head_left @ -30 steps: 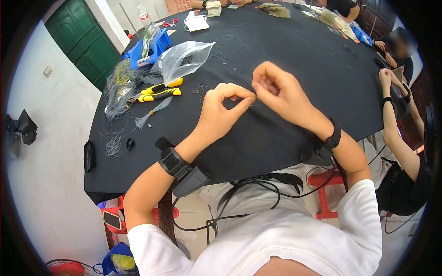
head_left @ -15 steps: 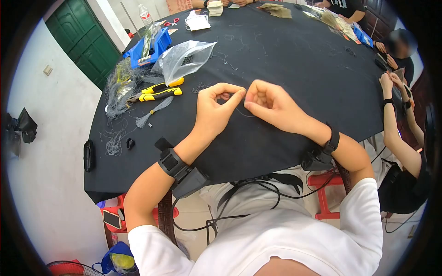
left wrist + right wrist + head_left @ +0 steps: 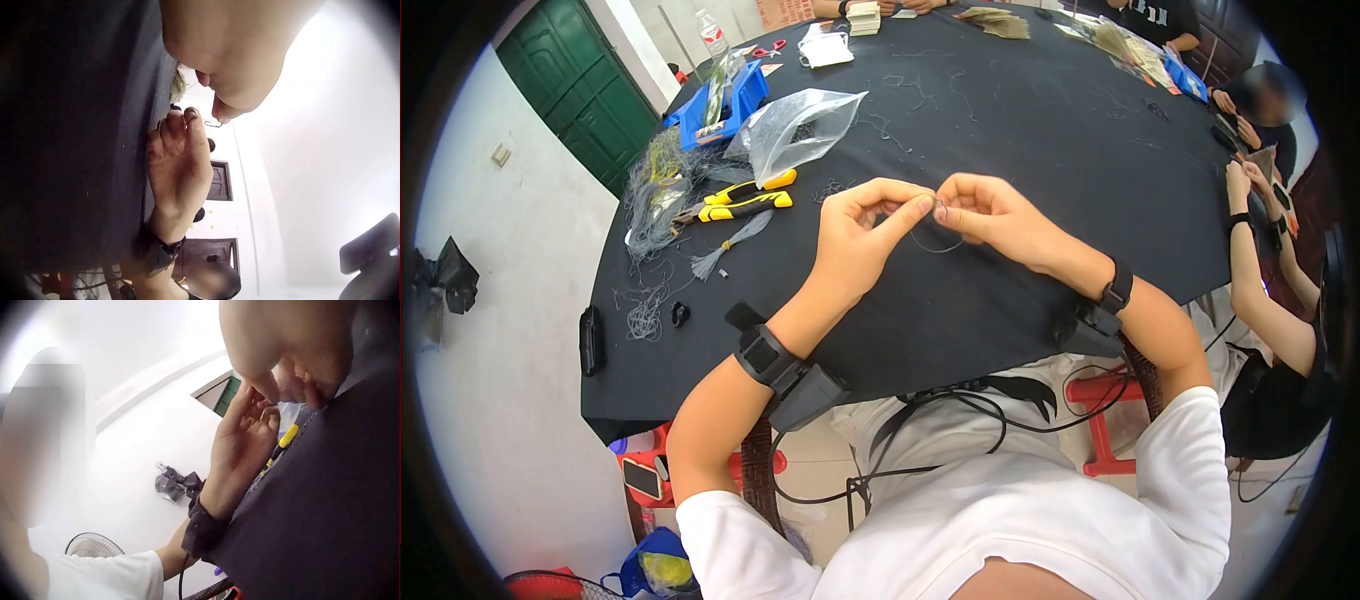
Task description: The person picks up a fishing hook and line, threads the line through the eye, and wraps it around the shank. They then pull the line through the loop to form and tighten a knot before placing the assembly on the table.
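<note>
My left hand point(image 3: 858, 235) pinches a small fish hook point(image 3: 212, 124) between thumb and forefinger; the bent wire shows at the fingertips in the left wrist view. Close against it on the right, my right hand point(image 3: 1002, 222) has thumb and forefinger pinched on a thin fishing line point(image 3: 930, 249). The line hangs in a short loop below the fingertips, above the black cloth. In the left wrist view a strand passes over the right hand's curled fingers point(image 3: 177, 128). Left of the hands lie a scatter of small dark hooks point(image 3: 830, 190) and yellow-black pliers point(image 3: 745, 207).
A clear plastic bag point(image 3: 805, 130) with dark small pieces lies beyond the pliers, beside a blue bin point(image 3: 745, 95). Tangled line point(image 3: 662, 185) and a tied bundle of line point(image 3: 735, 246) lie at left. Other people sit around the black-covered table point(image 3: 1060, 120).
The right hand has come down and left to meet the left hand, which moved slightly left. The fishing line loop now shows below the fingertips.
</note>
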A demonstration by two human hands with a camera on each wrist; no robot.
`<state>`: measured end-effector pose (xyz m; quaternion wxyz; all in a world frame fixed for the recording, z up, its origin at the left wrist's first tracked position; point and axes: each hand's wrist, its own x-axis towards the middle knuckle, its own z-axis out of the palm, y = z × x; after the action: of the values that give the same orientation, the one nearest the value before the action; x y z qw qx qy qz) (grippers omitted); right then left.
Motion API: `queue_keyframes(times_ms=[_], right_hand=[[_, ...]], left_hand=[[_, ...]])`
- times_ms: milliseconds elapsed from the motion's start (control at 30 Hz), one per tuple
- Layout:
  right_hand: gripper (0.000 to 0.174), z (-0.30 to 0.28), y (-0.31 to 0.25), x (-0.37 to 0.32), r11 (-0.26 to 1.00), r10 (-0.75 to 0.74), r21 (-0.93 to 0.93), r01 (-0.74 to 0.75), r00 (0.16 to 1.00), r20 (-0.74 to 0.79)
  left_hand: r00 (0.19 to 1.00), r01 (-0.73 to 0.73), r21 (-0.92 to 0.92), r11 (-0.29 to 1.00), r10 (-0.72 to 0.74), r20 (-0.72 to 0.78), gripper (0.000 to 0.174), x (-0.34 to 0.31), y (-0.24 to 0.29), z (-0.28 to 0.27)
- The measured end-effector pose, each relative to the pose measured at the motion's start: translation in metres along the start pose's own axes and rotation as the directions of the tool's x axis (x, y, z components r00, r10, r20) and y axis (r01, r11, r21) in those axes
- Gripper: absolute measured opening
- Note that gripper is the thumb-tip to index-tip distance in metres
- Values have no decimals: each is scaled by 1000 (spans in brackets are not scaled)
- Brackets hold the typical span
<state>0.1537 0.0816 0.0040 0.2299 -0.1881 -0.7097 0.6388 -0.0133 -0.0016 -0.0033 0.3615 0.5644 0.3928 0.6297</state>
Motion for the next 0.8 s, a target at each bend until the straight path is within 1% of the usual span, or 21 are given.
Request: queue_keyframes(times_ms=[67, 133, 233, 333, 433, 533, 567, 633, 733, 767, 800], right_hand=[[10, 7, 4, -3, 989, 72, 125, -83, 993, 89], [10, 12, -1, -6, 992, 61, 105, -74, 991, 118], [9, 18, 0, -8, 995, -75, 69, 68, 991, 111], [8, 18, 1, -7, 996, -45, 81, 36, 994, 103], [9, 16, -2, -8, 1000, 6, 30, -10, 993, 121], [17, 13, 4, -7, 993, -113, -25, 114, 991, 68], [19, 13, 3, -7, 983, -173, -66, 172, 985, -15], [24, 14, -3, -8, 948, -299, -164, 272, 939, -171], [25, 9, -9, -9, 957, -245, -193, 215, 958, -148], [21, 10, -11, -10, 941, -245, -270, 205, 961, -124], [20, 9, -10, -10, 941, -242, -273, 201, 962, -125]], left_hand=[[1000, 6, -48, 999, -7, -21, 11, 0, 1, 2], [999, 14, -65, 998, -16, -37, 11, 0, 2, 3], [999, 25, -65, 998, -28, -47, 11, 1, 2, 2], [999, 28, -90, 996, -32, -39, 11, 1, 1, 2], [997, 38, -87, 995, -43, -59, 10, 1, 0, 3], [995, 59, -67, 996, -64, -76, 10, 1, 0, -1], [995, 73, -55, 996, -77, -69, 11, 0, 0, -4], [994, 86, -28, 996, -87, -63, 12, 0, 1, -6], [996, 75, 13, 997, -74, -59, 13, 0, 1, -7], [996, 67, 22, 998, -66, -55, 13, 0, 1, -6], [997, 59, 32, 998, -57, -50, 13, 0, 1, -6]])
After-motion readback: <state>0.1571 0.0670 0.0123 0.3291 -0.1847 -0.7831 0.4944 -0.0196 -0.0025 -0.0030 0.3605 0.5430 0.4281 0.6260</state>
